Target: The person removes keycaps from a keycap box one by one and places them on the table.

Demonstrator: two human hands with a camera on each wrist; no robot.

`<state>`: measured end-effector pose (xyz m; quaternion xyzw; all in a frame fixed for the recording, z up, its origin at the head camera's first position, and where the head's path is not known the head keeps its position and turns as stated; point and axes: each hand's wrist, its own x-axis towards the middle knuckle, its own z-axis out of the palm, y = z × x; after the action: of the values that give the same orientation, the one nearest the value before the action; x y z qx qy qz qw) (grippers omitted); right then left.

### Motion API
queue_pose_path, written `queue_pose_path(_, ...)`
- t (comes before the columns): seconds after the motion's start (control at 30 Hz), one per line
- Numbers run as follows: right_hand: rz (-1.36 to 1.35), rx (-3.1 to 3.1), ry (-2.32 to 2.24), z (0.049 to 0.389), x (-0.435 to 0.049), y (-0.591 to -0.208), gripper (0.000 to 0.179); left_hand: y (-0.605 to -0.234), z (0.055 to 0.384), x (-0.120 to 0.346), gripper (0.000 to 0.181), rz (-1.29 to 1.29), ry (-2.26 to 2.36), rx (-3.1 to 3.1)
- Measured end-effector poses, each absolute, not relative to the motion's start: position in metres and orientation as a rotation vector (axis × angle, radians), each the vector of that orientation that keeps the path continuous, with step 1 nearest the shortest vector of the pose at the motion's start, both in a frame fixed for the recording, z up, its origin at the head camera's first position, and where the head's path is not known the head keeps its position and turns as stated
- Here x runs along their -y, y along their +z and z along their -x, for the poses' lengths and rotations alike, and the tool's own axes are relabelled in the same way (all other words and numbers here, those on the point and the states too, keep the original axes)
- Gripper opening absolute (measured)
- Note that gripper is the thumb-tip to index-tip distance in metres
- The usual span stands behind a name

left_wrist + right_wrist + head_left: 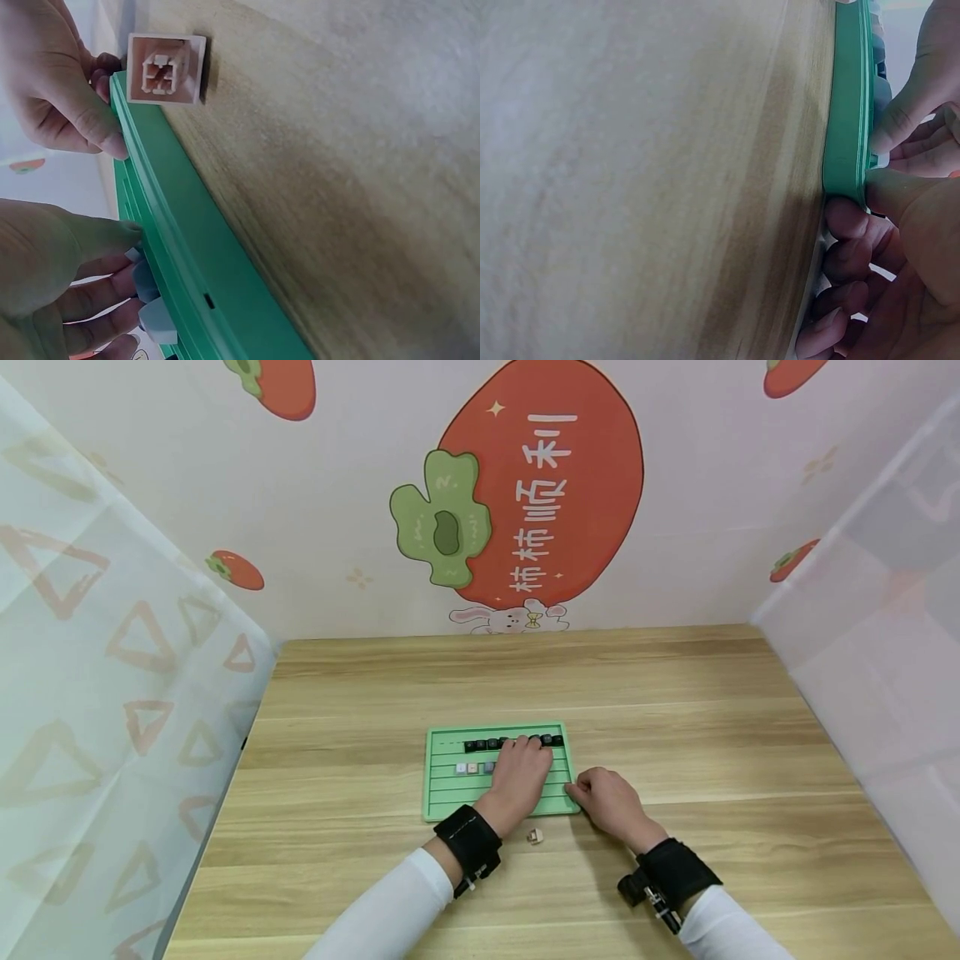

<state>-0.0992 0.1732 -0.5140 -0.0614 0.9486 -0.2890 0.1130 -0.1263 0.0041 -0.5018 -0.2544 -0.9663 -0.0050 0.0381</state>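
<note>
A green grooved tray (450, 797) lies on the wooden table. My left hand (519, 781) reaches over it from the front, its thumb and fingers around a small light keycap (883, 160) low in the tray, partly hidden by the fingers. At the tray's front right corner, my right hand (613, 803) pinches the rim between thumb and curled fingers. A row of black keycaps (482, 745) spans the upper groove, its middle covered by the left hand. Below it stand white and grey keycaps (467, 768). One beige keycap (165, 69) lies stem side showing in front of the tray.
The wooden table (322, 860) extends around the tray on all sides. A printed back wall (697, 527) with fruit drawings rises behind it. Pale curtains (135, 693) hang at the left and right sides.
</note>
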Motion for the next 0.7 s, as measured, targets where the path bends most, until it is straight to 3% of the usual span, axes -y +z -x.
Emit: queue_pose_path(0.7,0.204,-2.786,-0.859,0.0982,-0.1725,-0.5133,0.053,-0.498,0.1252,-0.0068,0.022,0.833,0.023,2.926)
